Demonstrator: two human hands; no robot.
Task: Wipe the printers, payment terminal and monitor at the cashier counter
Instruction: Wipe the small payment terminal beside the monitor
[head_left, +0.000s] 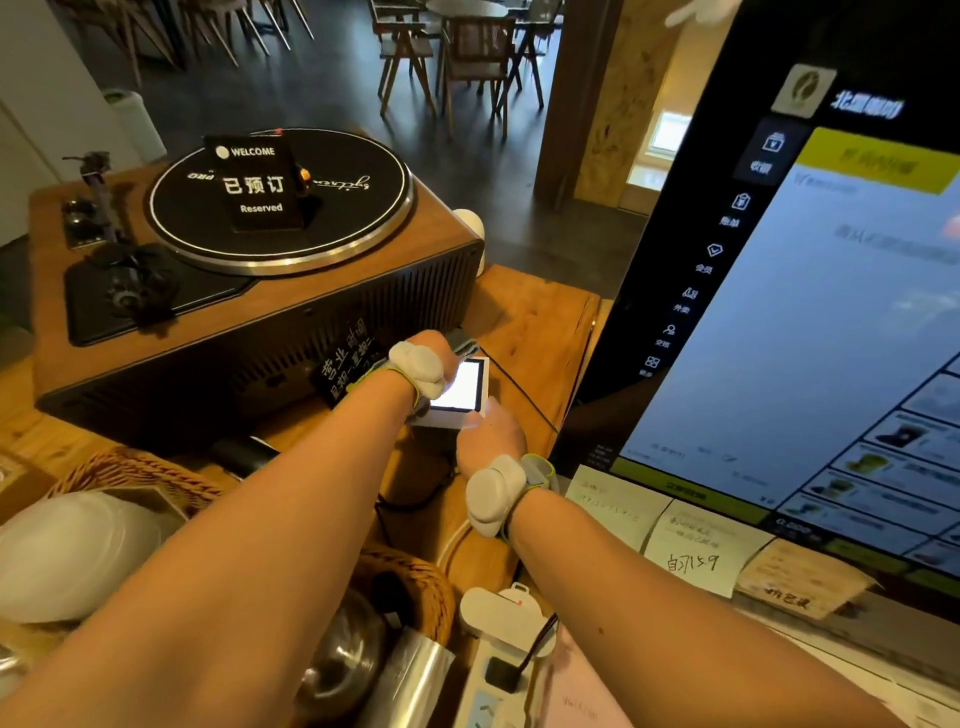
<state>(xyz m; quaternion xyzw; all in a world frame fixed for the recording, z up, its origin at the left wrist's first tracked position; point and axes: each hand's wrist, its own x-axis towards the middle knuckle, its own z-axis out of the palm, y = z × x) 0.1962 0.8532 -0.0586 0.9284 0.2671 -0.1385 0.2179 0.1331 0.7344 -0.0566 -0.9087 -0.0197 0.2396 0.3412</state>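
A small white square payment terminal (460, 387) with a glowing screen lies toward the far edge of the wooden counter (535, 322), between a brown wooden record player (249, 322) and a large black monitor (831, 312). It looks light, rigid and smooth, with a fragile glass face, so its side edges seem the safest hold. The left hand (434, 349) covers its far left side and the right hand (491, 436) meets its near corner. Both hands' fingers are hidden, so I cannot tell their grip.

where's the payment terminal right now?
Head view, centre: payment terminal between the turntable on its left and the monitor on its right, above the wooden counter.
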